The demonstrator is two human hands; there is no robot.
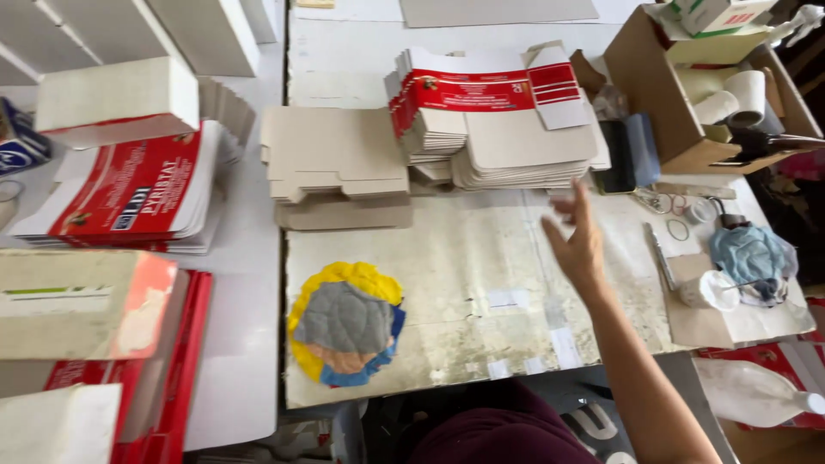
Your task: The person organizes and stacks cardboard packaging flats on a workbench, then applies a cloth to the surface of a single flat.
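only the right hand (577, 242) shows, right of centre in the frame, its arm coming up from the lower right. the hand is open and empty, fingers spread and raised over the stained cardboard work sheet (464, 283), touching nothing. the left hand is out of the frame. nearest to the open hand is the stack of flat carton blanks (507, 129), grey with a red printed panel on top, lying just above and a little to the left of the fingertips in the upper centre. the stack's long axis runs left to right across the frame, so its near long edge faces the hand. a second, plain grey pile of blanks (335, 163) sits further left, well apart from the hand. below that, at lower centre-left, lies a round patchwork cloth pad (345, 322) in yellow, grey and blue. at the upper right an open cardboard box (653, 94) holds tape rolls, and red printed cartons (129, 193) are heaped along the left edge.
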